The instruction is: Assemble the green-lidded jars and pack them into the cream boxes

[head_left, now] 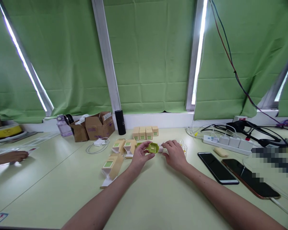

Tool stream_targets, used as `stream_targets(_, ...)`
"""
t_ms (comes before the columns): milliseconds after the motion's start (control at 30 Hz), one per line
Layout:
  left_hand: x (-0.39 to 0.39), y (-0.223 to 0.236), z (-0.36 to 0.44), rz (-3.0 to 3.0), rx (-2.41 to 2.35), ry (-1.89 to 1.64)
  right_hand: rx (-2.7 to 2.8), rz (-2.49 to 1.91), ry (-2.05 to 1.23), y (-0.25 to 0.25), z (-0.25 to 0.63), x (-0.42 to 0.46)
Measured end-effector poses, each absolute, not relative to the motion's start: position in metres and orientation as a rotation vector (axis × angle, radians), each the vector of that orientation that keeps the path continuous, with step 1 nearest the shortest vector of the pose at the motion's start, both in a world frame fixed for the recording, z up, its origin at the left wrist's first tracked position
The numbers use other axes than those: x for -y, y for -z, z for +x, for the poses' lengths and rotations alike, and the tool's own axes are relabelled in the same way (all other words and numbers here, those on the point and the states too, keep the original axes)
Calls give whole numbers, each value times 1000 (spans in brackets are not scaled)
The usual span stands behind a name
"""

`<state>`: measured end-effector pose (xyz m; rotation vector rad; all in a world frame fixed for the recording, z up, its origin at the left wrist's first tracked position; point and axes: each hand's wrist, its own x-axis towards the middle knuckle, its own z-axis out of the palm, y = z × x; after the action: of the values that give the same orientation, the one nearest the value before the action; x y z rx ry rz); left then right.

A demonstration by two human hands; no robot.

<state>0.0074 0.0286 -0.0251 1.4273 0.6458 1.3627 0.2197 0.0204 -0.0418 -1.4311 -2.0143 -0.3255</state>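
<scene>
My left hand (140,156) is closed round a small green open-topped case (153,148), its hollow side facing me. Beside it, the fingers of my right hand (175,155) bend round a small whitish piece (160,149) whose kind I cannot make out. This piece is close to the green case; whether they touch is unclear. Left of my hands lie opened cardboard boxes with green labels, among them a near one (112,166) with its flap out. Behind my hands stands a row of small closed boxes (142,132). Small clear containers (183,147) are partly hidden behind my right hand.
Two phones (217,167) lie at the right, near a white power strip (227,143) and tangled cables. At the back left are brown cartons (99,125), a black bottle (120,122) and a white charger (100,142). Another person's hand (18,156) rests at far left.
</scene>
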Motion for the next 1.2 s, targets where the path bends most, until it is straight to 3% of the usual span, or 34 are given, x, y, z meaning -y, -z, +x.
stream_targets(467,-35,27,4,1346,-661,-1440,2078,-1444,424,45,207,-40)
stream_targets(533,-32,24,4,1303,-674,-1455,1941,-1406,239,43,206,-39)
stream_targets(667,-28,19,4,1213,-664,-1485,1455,-1156,-551,34,203,-31)
stream_targets(867,-26,19,4,1192,-643,-1488,1057,-770,-1256,25,205,0)
stream_targets(1200,-23,20,6,1222,-547,-1403,869,-609,-1503,12,206,18)
